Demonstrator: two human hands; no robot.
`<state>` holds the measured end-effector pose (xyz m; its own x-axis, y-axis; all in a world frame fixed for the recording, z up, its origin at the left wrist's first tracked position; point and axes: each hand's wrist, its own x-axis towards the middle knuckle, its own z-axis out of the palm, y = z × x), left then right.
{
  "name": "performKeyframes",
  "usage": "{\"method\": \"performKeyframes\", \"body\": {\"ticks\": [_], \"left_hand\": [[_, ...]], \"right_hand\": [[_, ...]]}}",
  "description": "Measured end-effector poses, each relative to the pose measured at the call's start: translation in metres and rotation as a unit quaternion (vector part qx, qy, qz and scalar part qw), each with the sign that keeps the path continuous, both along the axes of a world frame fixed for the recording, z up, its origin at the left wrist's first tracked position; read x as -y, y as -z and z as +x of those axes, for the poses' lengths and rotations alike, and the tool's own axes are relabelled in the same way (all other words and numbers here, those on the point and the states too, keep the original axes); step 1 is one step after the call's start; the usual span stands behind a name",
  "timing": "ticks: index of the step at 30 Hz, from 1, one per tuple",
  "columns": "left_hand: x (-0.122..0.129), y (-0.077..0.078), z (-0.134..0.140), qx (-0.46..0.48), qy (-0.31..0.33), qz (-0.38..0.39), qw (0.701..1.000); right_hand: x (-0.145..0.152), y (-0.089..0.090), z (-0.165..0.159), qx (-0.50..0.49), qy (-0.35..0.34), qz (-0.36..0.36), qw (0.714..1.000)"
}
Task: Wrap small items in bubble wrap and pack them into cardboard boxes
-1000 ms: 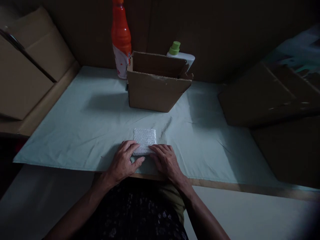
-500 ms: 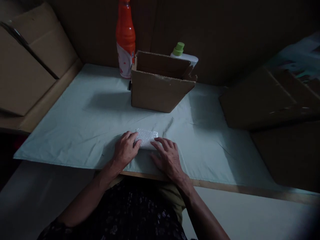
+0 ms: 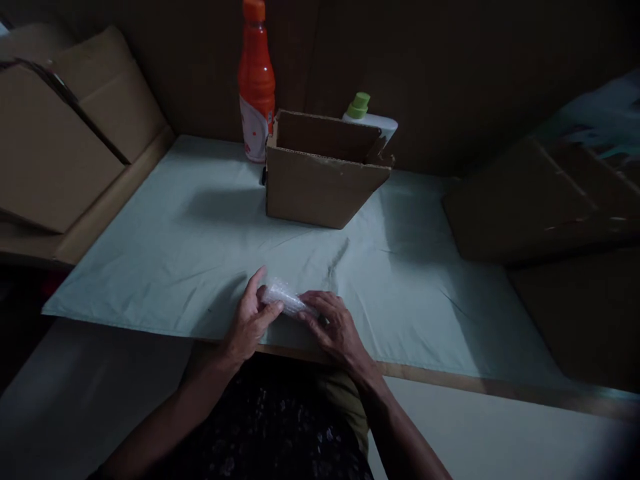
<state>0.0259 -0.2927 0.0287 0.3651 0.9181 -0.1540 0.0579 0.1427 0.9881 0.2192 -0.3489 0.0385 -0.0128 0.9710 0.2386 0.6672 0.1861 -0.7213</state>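
Observation:
A small bundle of clear bubble wrap (image 3: 285,295) is held between my two hands near the table's front edge. What lies inside the wrap cannot be made out. My left hand (image 3: 251,317) grips its left end, thumb in front and the index finger raised behind. Around the right end curl the fingers of my right hand (image 3: 334,322), with the thumb pressed underneath. The bundle looks tilted, its left end farther from me than its right.
An open cardboard box (image 3: 325,190) stands beyond my hands on the pale green cloth (image 3: 200,233). Behind it are a red-orange bottle (image 3: 257,80) and a white bottle with a green cap (image 3: 360,107). Larger cartons flank the table, one at left (image 3: 45,147), another at right (image 3: 515,200).
The bubble-wrapped bundle was lying flat under my fingertips. Now both hands have closed on it and turned it, and it sits slightly nearer to me. The camera view has shifted a little.

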Motion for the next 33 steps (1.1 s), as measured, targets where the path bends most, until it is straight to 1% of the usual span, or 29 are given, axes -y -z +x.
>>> {"method": "performKeyframes", "body": {"ticks": [2, 3, 5, 6, 8, 9, 10, 11, 12, 14, 15, 16, 17, 18, 20, 22, 24, 25, 27, 30, 33], "left_hand": [[0.0, 0.001, 0.003, 0.011, 0.001, 0.0, 1.0], [0.0, 0.002, 0.005, 0.016, 0.005, 0.003, 1.0], [0.0, 0.002, 0.007, 0.013, 0.025, 0.018, 0.999], [-0.001, 0.0, 0.007, 0.004, 0.046, 0.029, 0.999], [-0.007, -0.006, 0.009, -0.022, 0.088, 0.074, 0.993], [-0.014, -0.013, 0.011, -0.04, 0.098, 0.116, 0.988], [-0.023, -0.021, 0.013, -0.062, 0.094, 0.173, 0.978], [-0.035, -0.031, 0.016, -0.088, 0.075, 0.247, 0.962], [-0.049, -0.043, 0.021, -0.118, 0.047, 0.329, 0.936], [-0.083, -0.07, 0.035, -0.18, -0.012, 0.479, 0.859], [-0.102, -0.083, 0.044, -0.208, -0.026, 0.53, 0.822], [-0.122, -0.094, 0.053, -0.233, -0.036, 0.563, 0.792], [-0.14, -0.104, 0.062, -0.26, -0.04, 0.577, 0.773], [-0.157, -0.112, 0.071, -0.286, -0.04, 0.583, 0.759], [-0.183, -0.121, 0.085, -0.326, -0.035, 0.579, 0.746], [-0.196, -0.123, 0.091, -0.344, -0.025, 0.578, 0.74], [-0.193, -0.121, 0.088, -0.338, -0.012, 0.591, 0.733], [-0.186, -0.119, 0.083, -0.328, -0.006, 0.601, 0.728], [-0.165, -0.117, 0.068, -0.306, -0.001, 0.621, 0.721], [-0.122, -0.119, 0.037, -0.282, 0.008, 0.635, 0.719], [-0.079, -0.124, 0.006, -0.266, 0.036, 0.633, 0.726]], "right_hand": [[0.004, -0.002, 0.003, -0.069, 0.021, -0.016, 0.997], [0.005, -0.003, 0.005, -0.107, 0.025, -0.039, 0.993], [0.007, -0.005, 0.01, -0.174, 0.006, -0.113, 0.978], [0.007, -0.007, 0.012, -0.198, -0.007, -0.148, 0.969], [0.009, -0.009, 0.016, -0.226, -0.008, -0.181, 0.957], [0.01, -0.01, 0.019, -0.233, 0.005, -0.183, 0.955], [0.012, -0.011, 0.022, -0.238, 0.026, -0.178, 0.954], [0.014, -0.012, 0.026, -0.242, 0.048, -0.173, 0.953], [0.016, -0.013, 0.031, -0.245, 0.067, -0.171, 0.952], [0.021, -0.016, 0.04, -0.243, 0.093, -0.17, 0.95], [0.023, -0.017, 0.044, -0.237, 0.104, -0.169, 0.951], [0.025, -0.018, 0.047, -0.228, 0.113, -0.166, 0.953], [0.027, -0.019, 0.049, -0.216, 0.122, -0.161, 0.955], [0.029, -0.02, 0.051, -0.203, 0.13, -0.153, 0.958], [0.032, -0.02, 0.054, -0.176, 0.145, -0.136, 0.964], [0.035, -0.021, 0.059, -0.155, 0.162, -0.114, 0.968], [0.039, -0.024, 0.069, -0.142, 0.179, -0.094, 0.969], [0.042, -0.028, 0.076, -0.139, 0.186, -0.084, 0.969], [0.048, -0.041, 0.091, -0.14, 0.196, -0.059, 0.969], [0.059, -0.072, 0.112, -0.138, 0.244, 0.003, 0.96], [0.066, -0.113, 0.118, -0.1, 0.323, 0.077, 0.938]]}}
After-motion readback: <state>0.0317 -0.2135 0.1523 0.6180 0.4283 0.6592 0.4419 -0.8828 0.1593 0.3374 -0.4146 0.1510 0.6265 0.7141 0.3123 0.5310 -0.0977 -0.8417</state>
